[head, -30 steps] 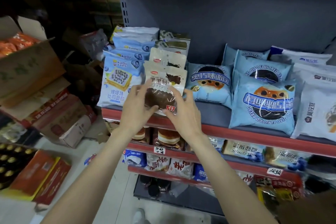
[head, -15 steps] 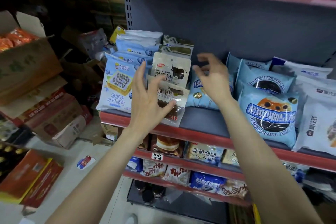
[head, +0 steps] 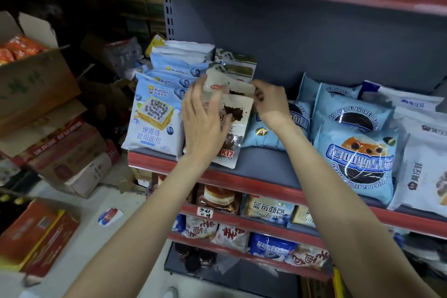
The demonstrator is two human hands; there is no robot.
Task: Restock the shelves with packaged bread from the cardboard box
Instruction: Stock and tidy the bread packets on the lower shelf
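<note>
At center frame, my left hand point(head: 204, 126) lay flat and open against the front chocolate bread packet point(head: 233, 128) on the shelf point(head: 261, 164), while my right hand point(head: 272, 101) pinched the packet behind point(head: 229, 86). Leaning on the edge, the front one risked sliding off.

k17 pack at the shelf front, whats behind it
Behind the K17 pack stands another cream pack of the same kind, then two green-topped packs. Only their tops show; whether more stand further back is hidden. Left hand covers its left side.
</note>
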